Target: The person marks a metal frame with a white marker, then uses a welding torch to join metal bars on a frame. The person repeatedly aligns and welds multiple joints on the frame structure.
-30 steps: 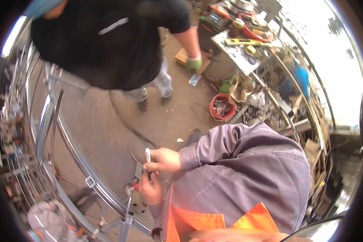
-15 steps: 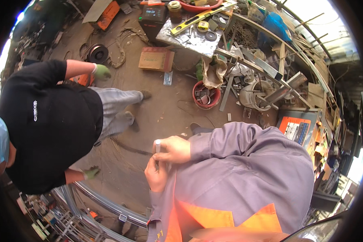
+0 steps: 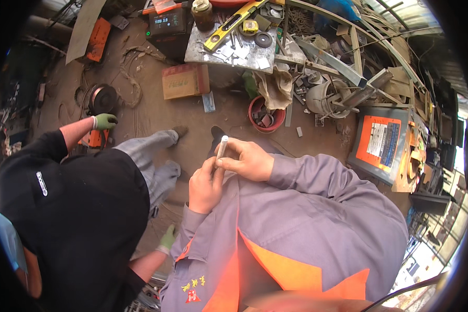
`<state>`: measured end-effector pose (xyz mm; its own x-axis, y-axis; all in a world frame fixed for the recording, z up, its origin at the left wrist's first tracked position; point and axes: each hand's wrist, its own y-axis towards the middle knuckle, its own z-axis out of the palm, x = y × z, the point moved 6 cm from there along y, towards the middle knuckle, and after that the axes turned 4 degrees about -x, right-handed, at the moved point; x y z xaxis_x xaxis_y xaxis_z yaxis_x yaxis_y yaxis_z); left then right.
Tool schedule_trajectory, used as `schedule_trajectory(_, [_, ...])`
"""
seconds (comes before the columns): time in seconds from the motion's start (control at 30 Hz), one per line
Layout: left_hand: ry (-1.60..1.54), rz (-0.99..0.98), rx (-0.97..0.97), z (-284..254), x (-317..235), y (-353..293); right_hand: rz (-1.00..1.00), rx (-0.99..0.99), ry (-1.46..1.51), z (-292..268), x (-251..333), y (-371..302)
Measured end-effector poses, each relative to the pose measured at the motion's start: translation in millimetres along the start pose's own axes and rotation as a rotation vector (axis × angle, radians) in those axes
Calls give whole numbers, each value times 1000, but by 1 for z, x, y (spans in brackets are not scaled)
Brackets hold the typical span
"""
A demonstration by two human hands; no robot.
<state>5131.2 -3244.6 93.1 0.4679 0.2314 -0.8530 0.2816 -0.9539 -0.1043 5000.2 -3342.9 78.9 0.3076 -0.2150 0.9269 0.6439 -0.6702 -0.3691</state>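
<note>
A slim white cylinder, by its look a marker pen (image 3: 223, 147), is held upright and slightly tilted in front of my chest. My right hand (image 3: 250, 160) wraps round it, the thumb pressed against its side and the forefinger curled behind. My left hand (image 3: 204, 189) is closed too, its fingertips pinching the lower end just below the right thumb. The pen's bottom tip is hidden by the fingers. Both of my hands touch each other there.
At left stands a co-worker in a black top (image 3: 78, 208) with green gloves. Ahead, a metal table (image 3: 195, 49) bears a yellow spirit level (image 3: 233, 26) and tape measure. A red bucket (image 3: 254, 112), cardboard box (image 3: 181, 82) and orange-panelled machine (image 3: 378, 143) stand around.
My hands and the pen have come up higher in view, slightly to the right. The whole view has shifted, and the co-worker appears lower, with one gloved hand nearer to me.
</note>
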Motion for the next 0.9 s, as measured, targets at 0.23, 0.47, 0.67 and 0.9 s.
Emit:
schedule_trajectory(0.23, [-18,-85,180,-35,21,83,85,-248,32,-46,2,78])
schedule_trajectory(0.47, [-61,-276,272,-46,40,140,233,-480,-80,-146,-46,172])
schedule_trajectory(0.67, [-105,-346,229,-35,44,206,282,-603,-176,-239,-85,257])
schedule_trajectory(0.9, [-83,-504,337,4,40,285,175,-692,-334,-359,-105,381])
